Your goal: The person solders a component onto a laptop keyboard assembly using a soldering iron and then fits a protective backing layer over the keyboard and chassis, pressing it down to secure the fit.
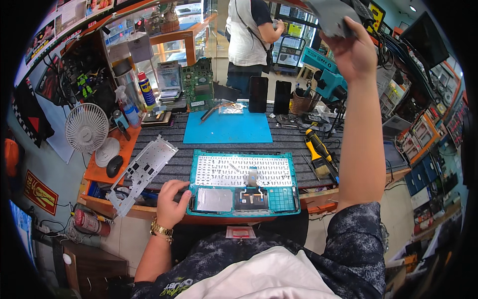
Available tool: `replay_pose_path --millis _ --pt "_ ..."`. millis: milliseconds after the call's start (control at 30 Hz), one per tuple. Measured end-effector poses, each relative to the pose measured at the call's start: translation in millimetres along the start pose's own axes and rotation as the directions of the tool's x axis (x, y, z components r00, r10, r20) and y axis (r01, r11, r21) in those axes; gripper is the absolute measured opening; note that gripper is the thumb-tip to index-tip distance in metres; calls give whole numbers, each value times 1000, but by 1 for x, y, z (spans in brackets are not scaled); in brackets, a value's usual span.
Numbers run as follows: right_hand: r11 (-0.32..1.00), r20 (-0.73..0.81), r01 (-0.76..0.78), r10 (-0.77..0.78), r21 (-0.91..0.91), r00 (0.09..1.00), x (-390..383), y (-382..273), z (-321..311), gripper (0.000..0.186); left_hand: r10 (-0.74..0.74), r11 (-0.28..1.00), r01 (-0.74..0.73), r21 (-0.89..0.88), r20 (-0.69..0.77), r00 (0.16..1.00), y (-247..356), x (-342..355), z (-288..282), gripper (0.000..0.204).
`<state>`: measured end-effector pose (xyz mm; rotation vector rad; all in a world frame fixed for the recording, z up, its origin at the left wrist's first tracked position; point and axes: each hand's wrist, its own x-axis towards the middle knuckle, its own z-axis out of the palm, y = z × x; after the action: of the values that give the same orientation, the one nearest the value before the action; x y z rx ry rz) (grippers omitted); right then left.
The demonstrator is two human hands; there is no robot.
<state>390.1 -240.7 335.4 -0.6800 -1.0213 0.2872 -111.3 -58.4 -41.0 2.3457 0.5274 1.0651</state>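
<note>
Looking down at a teal laptop case point(293, 172) lying at the near edge of the dark ridged surface point(294, 137), insides facing up. Can make out the pale back of the keyboard point(214, 172) across the top half, then a flat silver plate point(215, 199) at lower left and a black touchpad part point(254, 200) beside it, with a flat cable point(253, 175) running up from there. Got the left hand point(172, 202) at the left edge of the case, thumb and fingers loosely bent in a half-open grip; can't tell from this angle about any real hold, looks more like touching the edge. Got the right hand point(351, 55) way up at the top right, with its grip closed on a flat gray piece point(331, 20), partly cut off by the top of the view. Also seeing a silver metal frame full of holes point(149, 162) leaning out over the near edge, left of the case. Spotting a blue mat point(224, 132) behind the case, then two dark phones point(258, 94) standing behind that, plus a green circuit board point(196, 84) propped upright on their left. Over on the right, got a yellow-and-black screwdriver point(316, 144) and a brush point(321, 170) lying close together. Over on the left, got a white fan point(86, 128) and a black mouse point(114, 166). Can also see a person in a white top point(246, 37) standing beyond the surface.
</note>
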Motion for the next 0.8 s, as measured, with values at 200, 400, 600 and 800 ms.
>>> replay_pose_path --millis 200,400,600,800 --pt "995 195 -69 54 70 979 -127 -46 -52 48 -141 877 148 -457 48 989 9 25 11 29" --pt "993 -35 -82 79 -91 996 -243 -24 -85 61 121 217 495 -841 526 842 58 104 51 92" --pt "952 -175 -307 304 13 936 -323 17 -90 46 99 45 685 -727 685 722 83 99 84 65" --pt "907 -336 -418 377 -56 863 -351 28 -86 32 -108 264 570 -778 563 819 75 77 87 34"
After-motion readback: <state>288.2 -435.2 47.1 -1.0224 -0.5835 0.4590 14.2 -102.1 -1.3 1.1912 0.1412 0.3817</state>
